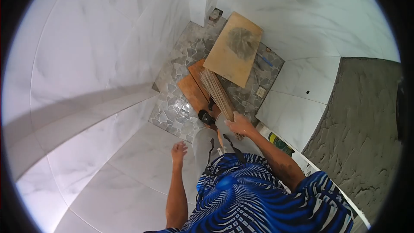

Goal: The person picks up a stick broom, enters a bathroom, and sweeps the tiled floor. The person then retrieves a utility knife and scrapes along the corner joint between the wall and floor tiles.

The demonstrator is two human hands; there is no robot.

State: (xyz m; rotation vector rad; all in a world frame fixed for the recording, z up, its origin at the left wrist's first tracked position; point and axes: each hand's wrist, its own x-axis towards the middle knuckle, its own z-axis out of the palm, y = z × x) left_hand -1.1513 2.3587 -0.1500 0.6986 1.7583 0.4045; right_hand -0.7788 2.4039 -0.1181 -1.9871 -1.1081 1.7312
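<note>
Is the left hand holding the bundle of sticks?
No, the right hand grips the bundle of sticks, while the left hand is apart from it.

A blue patterned shirt (241, 190) tops grey trousers (201, 147) with dark straps (235, 147).

Left wall (77, 51): white tile, grey veining. Far wall (302, 13): similar. Floor (171, 71): grey, stone-patterned; glare (184, 108) at left. Ledge (291, 112), right: white tile, small dark hole (308, 92). Cement (362, 133), right of ledge: grey, ridged.
</note>
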